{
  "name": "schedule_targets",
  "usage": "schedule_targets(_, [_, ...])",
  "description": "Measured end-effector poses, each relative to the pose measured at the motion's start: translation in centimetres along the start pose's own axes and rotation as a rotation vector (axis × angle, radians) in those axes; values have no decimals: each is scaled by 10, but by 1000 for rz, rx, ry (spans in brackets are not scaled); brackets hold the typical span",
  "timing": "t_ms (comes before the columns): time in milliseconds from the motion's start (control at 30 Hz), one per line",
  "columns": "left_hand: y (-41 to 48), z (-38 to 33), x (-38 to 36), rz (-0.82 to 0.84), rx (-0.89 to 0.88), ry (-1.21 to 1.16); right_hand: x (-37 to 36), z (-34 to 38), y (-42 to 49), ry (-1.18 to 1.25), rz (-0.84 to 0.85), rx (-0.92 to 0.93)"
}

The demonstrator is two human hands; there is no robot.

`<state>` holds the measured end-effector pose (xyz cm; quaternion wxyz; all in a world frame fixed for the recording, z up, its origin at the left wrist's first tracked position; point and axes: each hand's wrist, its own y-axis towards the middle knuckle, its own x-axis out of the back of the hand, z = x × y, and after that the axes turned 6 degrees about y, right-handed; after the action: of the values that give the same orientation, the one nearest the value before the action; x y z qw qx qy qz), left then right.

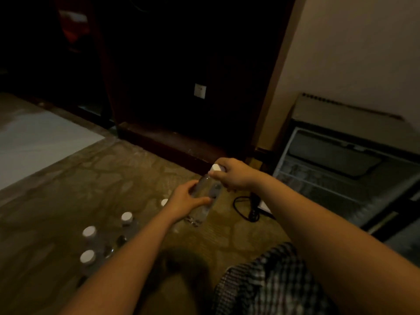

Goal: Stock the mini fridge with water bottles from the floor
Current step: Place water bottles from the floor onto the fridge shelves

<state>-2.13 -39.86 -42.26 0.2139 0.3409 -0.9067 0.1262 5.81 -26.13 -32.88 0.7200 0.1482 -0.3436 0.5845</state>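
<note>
A clear water bottle (204, 201) with a white cap is held tilted above the carpet, between both hands. My left hand (185, 200) grips its lower body from the left. My right hand (236, 175) is closed around its neck, just under the cap. Several more white-capped bottles (89, 233) stand on the floor at the lower left. The mini fridge (341, 160) sits at the right with its door open; wire shelves show inside.
A black cable and plug (250, 210) lie on the carpet between the held bottle and the fridge. Dark wooden furniture (181, 87) stands behind. A pale floor patch (34, 142) is at the left. My checked clothing (272, 280) fills the lower right.
</note>
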Motion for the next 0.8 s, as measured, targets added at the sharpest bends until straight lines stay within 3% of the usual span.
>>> schedule_targets(267, [41,-98,-43,-61,-150,111,92,-31,-43,34,-241,82])
schedule_targets(467, [62,-151,-85,12,-252,147,141,-61,-72,71,-359,27])
schedule_targets(800, [99,-167,-189,179,-293,222,181,-158,-105,90,-457,-121])
